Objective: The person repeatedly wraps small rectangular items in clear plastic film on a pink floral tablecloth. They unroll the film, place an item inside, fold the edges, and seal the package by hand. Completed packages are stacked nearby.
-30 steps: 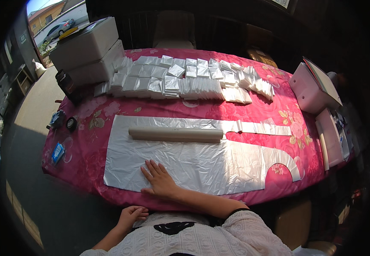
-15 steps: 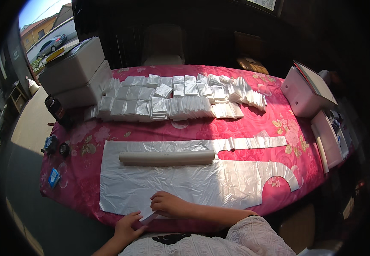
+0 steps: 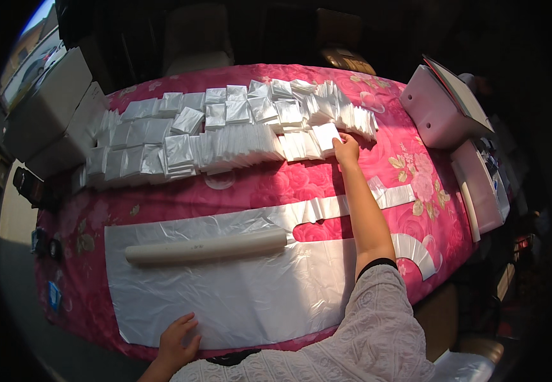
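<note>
Currently, the right hand (image 3: 347, 150) pinches a folded white plastic packet (image 3: 324, 135) beyond the right end of the pale tube (image 3: 206, 247). The left hand (image 3: 178, 339), fingers loosely parted and nothing visible in them, is on the wearer's side of the tube. Beneath the tube spreads a white plastic apron (image 3: 237, 302); beyond it stand packet rows (image 3: 237, 148).
</note>
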A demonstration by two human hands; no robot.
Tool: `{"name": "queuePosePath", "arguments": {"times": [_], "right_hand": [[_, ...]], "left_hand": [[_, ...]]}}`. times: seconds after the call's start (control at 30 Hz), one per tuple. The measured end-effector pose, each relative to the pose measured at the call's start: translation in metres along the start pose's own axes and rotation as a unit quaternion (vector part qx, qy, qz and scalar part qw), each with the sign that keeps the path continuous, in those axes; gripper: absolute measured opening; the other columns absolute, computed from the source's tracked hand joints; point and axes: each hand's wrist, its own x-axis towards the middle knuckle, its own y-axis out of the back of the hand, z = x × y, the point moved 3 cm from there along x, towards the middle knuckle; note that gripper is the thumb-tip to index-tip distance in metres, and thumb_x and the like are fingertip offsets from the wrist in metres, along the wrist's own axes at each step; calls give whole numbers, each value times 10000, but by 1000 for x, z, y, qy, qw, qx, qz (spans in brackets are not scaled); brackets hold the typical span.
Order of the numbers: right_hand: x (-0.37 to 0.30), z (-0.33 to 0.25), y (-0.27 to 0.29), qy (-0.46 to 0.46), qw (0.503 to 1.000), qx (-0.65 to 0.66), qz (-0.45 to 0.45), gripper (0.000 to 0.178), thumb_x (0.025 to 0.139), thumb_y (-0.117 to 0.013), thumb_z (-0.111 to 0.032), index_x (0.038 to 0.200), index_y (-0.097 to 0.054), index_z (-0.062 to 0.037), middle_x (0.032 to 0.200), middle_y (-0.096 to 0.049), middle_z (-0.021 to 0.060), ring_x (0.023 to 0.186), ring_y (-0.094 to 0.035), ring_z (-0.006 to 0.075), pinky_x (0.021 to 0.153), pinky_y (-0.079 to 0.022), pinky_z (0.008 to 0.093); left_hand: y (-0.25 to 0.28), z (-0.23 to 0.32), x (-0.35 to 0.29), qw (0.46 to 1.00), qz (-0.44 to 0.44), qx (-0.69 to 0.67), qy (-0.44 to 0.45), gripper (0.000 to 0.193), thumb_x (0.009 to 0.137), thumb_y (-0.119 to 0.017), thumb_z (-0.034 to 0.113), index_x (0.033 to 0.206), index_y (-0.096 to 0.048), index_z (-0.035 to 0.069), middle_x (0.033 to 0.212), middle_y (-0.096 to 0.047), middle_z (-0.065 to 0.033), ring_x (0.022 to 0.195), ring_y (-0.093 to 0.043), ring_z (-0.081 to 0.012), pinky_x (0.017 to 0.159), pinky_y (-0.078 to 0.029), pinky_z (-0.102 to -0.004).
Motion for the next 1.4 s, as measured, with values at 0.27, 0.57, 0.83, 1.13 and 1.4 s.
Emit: {"name": "queuePosePath", "arguments": {"times": [0.27,0.57,0.83,1.13,1.4], "right_hand": [[-50,-42,-6,205,951,-226,56,352,755,-641,-247,1054,-612,-65,1107,-563,152,1060,-476,337,912,-375,417],[-277,-137,-3,431,822,-78,-364,426,722,-689,-174,1100,-577,-14,1113,-558,170,1064,-496,334,889,-417,398],[-336,-142,11,399,836,-236,-293,453,656,-692,-188,1067,-589,-29,942,-589,153,884,-549,332,752,-481,417],[-438,-115,90,235,858,-264,-373,612,807,-587,-332,1255,-415,48,818,-586,216,727,-611,348,641,-493,414],[-414,-83,100,314,873,-43,-370,420,831,-532,-195,1193,-495,13,1178,-501,200,1098,-454,348,947,-358,408]], "left_hand": [[12,6,0,999,28,16,-34,363,689,-667,77,1037,-579,23,1203,-519,-199,998,-583,-313,816,-484,-352],[-5,24,20,962,20,87,-256,346,738,-596,51,1079,-537,24,1291,-457,-174,811,-590,-295,653,-496,-371],[-49,26,22,947,-42,78,-309,343,720,-602,59,1050,-537,-3,1378,-340,-175,805,-582,-334,659,-496,-401],[-72,37,32,963,-11,70,-262,697,790,-624,283,1314,-304,-46,1391,-256,-256,1222,-370,-375,1005,-340,-396],[-90,47,48,964,10,84,-250,823,786,-607,419,1386,-215,13,1428,-111,-291,1313,-184,-436,1069,-213,-448]]}}
